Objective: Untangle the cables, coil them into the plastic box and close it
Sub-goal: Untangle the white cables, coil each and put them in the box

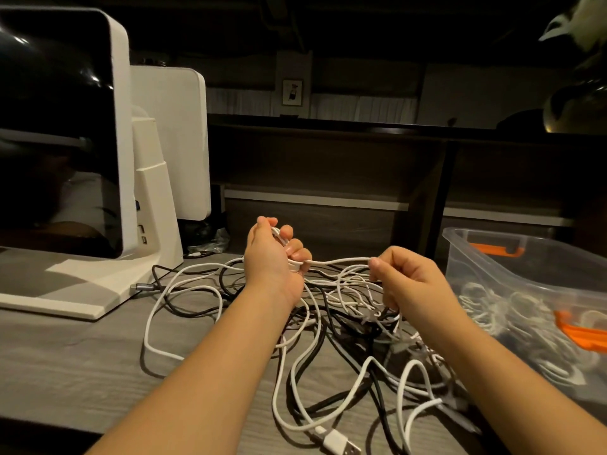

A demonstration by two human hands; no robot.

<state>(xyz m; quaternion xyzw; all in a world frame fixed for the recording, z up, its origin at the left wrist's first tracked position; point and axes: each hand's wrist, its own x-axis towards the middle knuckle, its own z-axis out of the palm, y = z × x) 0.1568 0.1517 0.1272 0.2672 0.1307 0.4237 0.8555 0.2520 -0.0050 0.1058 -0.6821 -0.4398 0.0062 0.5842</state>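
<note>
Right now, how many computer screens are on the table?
2. One big white-framed screen stands at the far left on its stand. A second white one stands just behind it, showing its back. More could be hidden past the left edge.

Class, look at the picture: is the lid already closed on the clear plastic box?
No, the clear plastic box stands open at the top, with coiled white cables visible inside.

Dim shop counter: white point-of-sale terminal [65,152], grey wood-grain desk [82,356].
</note>
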